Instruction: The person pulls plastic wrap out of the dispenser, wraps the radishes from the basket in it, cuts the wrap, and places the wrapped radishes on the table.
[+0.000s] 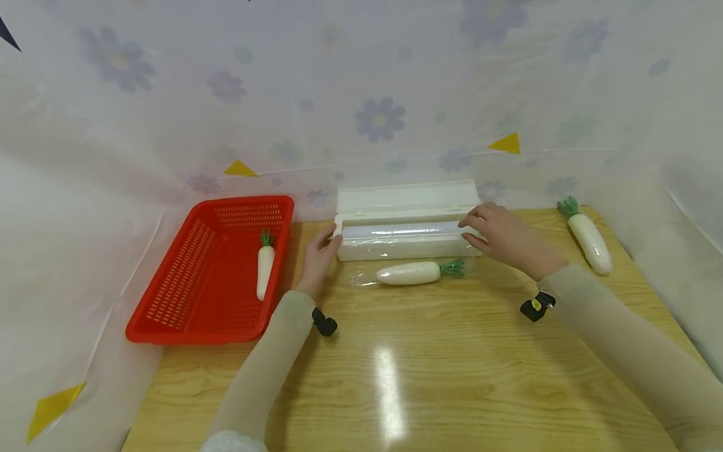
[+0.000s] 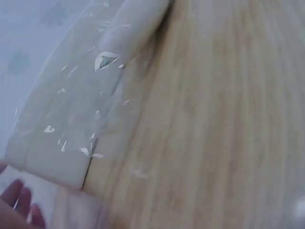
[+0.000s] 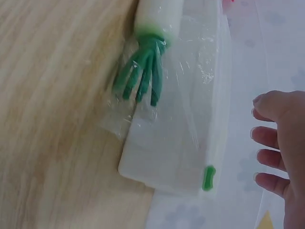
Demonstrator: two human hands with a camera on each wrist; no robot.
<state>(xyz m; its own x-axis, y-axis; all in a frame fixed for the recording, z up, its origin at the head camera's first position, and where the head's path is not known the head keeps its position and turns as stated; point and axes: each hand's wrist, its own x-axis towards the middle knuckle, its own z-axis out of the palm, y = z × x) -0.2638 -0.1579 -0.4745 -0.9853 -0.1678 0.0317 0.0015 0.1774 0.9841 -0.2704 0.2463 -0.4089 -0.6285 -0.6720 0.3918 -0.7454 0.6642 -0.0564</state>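
A long white cling film box stands with its lid raised, a film roll lying inside. My left hand touches the box's left end, thumb toward its front. Over the right end hovers my right hand, its fingers loosely bent and nothing between them; whether they touch the roll cannot be told. Just in front of the box lies a white radish with green leaf stubs. Clear film drapes from the box over this radish and past its tip.
To the left, a red plastic basket holds another white radish along its right side. A third white radish lies at the table's far right. Behind the wooden table hangs a flower-patterned sheet.
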